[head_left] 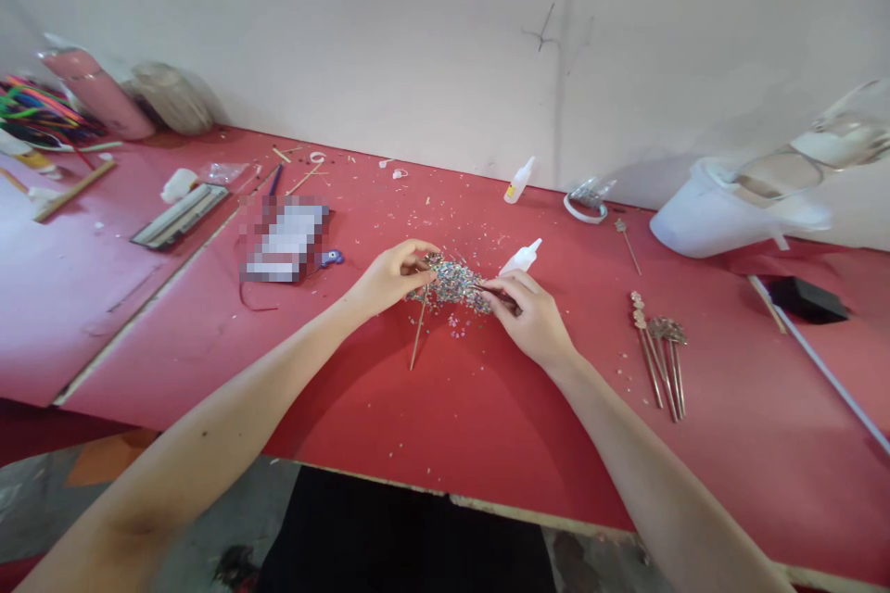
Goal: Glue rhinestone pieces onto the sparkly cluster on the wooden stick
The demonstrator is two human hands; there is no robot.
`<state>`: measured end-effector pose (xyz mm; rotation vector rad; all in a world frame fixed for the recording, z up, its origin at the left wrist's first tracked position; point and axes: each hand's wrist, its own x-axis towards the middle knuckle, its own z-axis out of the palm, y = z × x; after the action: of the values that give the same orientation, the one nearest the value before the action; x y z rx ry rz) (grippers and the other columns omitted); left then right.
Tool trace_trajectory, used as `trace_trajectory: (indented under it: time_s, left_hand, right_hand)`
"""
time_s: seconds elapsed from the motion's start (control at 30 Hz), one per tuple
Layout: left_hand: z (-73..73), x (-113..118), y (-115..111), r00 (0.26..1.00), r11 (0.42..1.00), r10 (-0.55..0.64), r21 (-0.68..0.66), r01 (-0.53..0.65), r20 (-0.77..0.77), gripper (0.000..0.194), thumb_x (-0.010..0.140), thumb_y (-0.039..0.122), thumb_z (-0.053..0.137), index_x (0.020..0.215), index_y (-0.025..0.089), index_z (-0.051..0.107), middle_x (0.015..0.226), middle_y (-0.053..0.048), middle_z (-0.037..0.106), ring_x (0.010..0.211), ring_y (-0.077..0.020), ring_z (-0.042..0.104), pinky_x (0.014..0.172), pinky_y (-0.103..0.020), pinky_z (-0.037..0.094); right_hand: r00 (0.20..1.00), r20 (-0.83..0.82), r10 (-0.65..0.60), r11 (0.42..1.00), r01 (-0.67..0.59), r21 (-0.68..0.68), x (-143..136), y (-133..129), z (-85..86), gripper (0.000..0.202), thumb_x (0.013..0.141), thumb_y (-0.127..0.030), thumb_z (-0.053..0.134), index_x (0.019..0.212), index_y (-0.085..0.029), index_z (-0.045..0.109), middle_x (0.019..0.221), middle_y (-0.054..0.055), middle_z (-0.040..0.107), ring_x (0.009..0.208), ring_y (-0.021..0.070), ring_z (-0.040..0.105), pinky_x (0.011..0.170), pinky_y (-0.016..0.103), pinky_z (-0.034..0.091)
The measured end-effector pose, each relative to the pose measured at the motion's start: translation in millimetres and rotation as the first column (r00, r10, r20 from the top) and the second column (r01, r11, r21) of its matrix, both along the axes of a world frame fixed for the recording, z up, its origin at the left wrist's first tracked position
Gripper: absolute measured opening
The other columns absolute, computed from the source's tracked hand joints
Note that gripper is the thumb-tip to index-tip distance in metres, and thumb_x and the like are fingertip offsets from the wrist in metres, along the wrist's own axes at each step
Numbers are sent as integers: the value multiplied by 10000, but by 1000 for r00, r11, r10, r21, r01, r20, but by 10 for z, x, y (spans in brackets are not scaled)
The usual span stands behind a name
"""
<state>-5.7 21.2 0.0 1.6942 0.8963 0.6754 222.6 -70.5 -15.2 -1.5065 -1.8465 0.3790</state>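
My left hand pinches a hair stick near its ornate metal head, and the thin shaft slants down toward me. A heap of small glittering rhinestones lies on the red table right between my hands. In my right hand, closed fingers grip what look like dark tweezers, tips at the heap's right edge. Just behind the right hand, a small white glue bottle lies tilted. My fingers partly cover the hair stick's head and the tweezers.
Several decorated hair sticks lie to the right, with another stick farther back. A second glue bottle stands near the wall. A white tub is at back right, a black block before it. At left are a long case and a pink flask.
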Motion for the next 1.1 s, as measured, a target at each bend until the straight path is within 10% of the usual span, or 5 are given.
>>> trace_trajectory:
  time_s: [0.33, 1.1]
  left_hand:
    - [-90, 4, -9, 989, 963, 89, 262, -56, -115, 335, 814, 233, 624, 1143, 196, 575, 931, -46, 686, 816, -157, 639, 752, -289, 496]
    - [-99, 2, 5, 986, 947, 114, 315, -71, -123, 343, 811, 217, 634, 1151, 213, 585, 956, -41, 703, 877, -174, 656, 799, -306, 493]
  right_hand:
    - [999, 42, -19, 998, 17, 57, -85, 22, -50, 160, 921, -272, 523, 990, -237, 663, 914, 56, 612, 780, 174, 605, 737, 319, 495]
    - [986, 164, -20, 996, 6, 88, -128, 48, -46, 131, 919, -241, 519, 962, -211, 638, 962, 48, 653, 766, 151, 631, 665, 265, 485]
